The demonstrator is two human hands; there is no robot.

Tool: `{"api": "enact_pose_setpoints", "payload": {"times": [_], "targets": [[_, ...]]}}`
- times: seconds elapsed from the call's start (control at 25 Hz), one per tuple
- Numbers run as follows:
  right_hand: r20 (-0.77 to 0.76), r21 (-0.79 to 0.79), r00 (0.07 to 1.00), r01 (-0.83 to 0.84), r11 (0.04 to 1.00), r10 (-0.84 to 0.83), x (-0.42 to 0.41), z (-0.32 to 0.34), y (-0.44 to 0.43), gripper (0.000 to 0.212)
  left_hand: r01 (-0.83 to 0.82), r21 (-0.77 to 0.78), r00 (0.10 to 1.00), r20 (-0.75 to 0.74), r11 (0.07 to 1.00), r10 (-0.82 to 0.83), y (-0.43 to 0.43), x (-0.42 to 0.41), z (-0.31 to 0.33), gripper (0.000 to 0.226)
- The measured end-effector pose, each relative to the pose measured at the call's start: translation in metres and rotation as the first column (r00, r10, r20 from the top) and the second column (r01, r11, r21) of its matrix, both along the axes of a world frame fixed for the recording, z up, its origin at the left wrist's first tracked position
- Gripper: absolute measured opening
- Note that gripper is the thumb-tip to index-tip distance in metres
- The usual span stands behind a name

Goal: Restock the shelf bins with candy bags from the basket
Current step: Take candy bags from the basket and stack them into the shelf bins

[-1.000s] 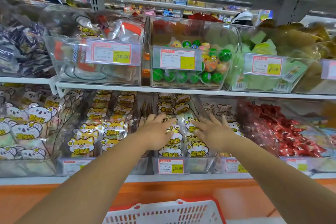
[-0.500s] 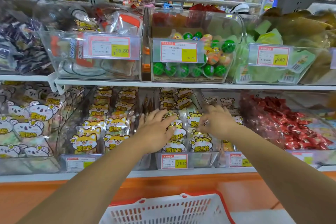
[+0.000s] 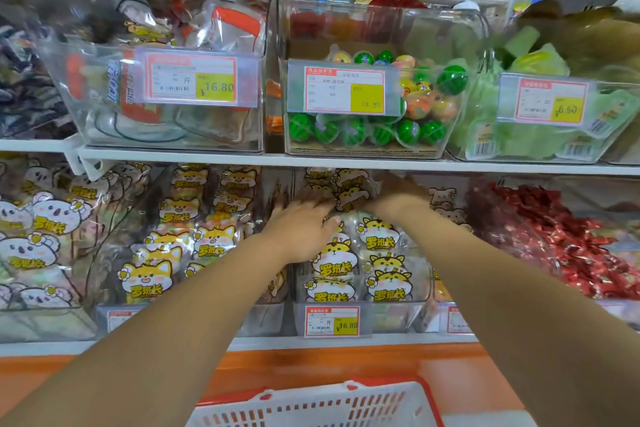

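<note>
upper left tag [image 3: 194, 81] 16.80, right tag [image 3: 550, 100] 6.60, lower tag [image 3: 330, 321] 16.80, candy bags [image 3: 384, 243] 罗班长

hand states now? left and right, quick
Left hand: open, pressing flat on the candy bags.
Right hand: deep in the bin, shadowed; grip cannot be told.

I note a price tag [image 3: 192, 83] marked 16.80 upper left, green watermelon-striped balls [image 3: 353, 132] to its right. Red wrapped sweets [image 3: 588, 253] heaped lower right. Orange panel [image 3: 311, 362] runs beneath the lowest row.

candy bags [image 3: 363, 263] in ctr bin [image 3: 393, 319], basket [image 3: 311, 406] below shelf [image 3: 346, 340]
</note>
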State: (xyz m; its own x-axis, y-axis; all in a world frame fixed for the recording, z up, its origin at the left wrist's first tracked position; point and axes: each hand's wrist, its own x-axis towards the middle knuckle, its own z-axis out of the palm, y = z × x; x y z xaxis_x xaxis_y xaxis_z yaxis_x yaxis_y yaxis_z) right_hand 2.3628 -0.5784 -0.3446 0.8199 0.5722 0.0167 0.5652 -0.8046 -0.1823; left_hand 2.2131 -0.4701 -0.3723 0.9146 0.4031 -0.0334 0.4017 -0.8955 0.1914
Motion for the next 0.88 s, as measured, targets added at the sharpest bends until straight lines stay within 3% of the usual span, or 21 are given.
{"api": "enact_pose_setpoints", "payload": {"times": [0.28,0.4,0.56,0.76,0.88], "targets": [[0.076,-0.062,0.991,0.11,0.992,-0.106,0.018,-0.009,-0.015,0.094,-0.001,-0.044,1.0,-0.021,0.999,0.0,0.004,0.001,-0.002,0.053],[0.072,0.059,0.997,-0.035,0.998,0.031,0.019,-0.003,-0.007,0.064,0.005,-0.031,0.997,0.078,0.999,-0.002,0.009,0.002,-0.001,0.049],[0.032,-0.1,0.946,-0.317,0.943,0.322,0.013,-0.012,0.008,0.049,0.027,-0.017,0.997,0.072,0.999,-0.026,0.02,0.004,-0.009,0.05],[0.015,-0.233,0.968,-0.241,0.942,0.251,0.018,-0.023,0.012,0.047,0.024,-0.019,0.999,0.031,1.0,-0.023,0.021,0.004,-0.01,0.052],[0.038,-0.187,0.96,-0.267,0.945,0.279,0.016,-0.023,0.012,0.046,0.019,-0.043,0.998,0.053,0.999,-0.017,0.02,0.005,-0.008,0.052]]}}
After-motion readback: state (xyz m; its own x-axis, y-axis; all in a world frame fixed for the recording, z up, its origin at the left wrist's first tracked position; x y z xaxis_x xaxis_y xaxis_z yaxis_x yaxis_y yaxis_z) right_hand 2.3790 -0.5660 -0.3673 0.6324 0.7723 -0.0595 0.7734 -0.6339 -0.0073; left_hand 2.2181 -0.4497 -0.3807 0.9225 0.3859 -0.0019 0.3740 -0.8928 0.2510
